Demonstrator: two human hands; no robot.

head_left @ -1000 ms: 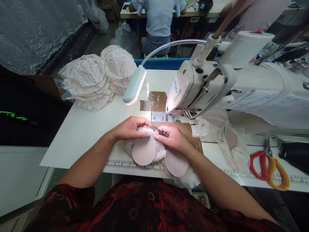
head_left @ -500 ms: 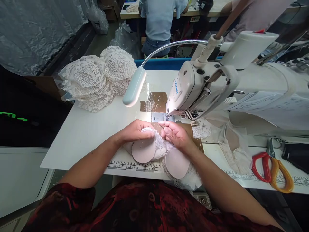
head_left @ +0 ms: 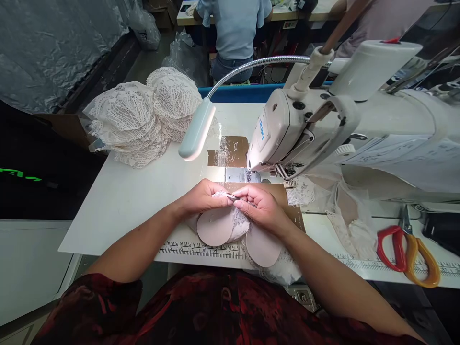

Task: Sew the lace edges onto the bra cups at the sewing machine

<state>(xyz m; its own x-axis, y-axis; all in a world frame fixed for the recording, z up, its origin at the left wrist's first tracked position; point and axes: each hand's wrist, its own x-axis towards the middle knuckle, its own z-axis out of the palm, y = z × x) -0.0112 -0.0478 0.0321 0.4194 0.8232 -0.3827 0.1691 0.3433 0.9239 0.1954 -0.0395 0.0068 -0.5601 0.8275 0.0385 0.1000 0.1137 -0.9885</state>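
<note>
A white lace bra (head_left: 240, 226) with two pale, smooth cups lies before me at the table's front, under my hands. My left hand (head_left: 203, 197) pinches the lace edge above the left cup (head_left: 214, 228), thumb on top. In the fingers of my right hand (head_left: 260, 207) is a slim dark pointed tool (head_left: 233, 197), its tip against the lace by my left fingertips. Whether it is snips or tweezers I cannot tell. The right cup (head_left: 263, 245) hangs over the printed ruler strip. Both hands are closed and almost touching, just in front of the sewing machine's needle plate (head_left: 235, 175).
The sewing machine (head_left: 276, 124) stands behind and right of my hands. A lamp (head_left: 197, 129) hangs over the table. Stacked lace pieces (head_left: 124, 117) lie at the back left. Scissors (head_left: 398, 247) and more lace fabric (head_left: 347, 211) are at right. A person (head_left: 235, 33) sits ahead.
My right hand has moved slightly left and its fingers have come against my left fingertips. The dark tool's tip has gone from beside the lace to its edge.
</note>
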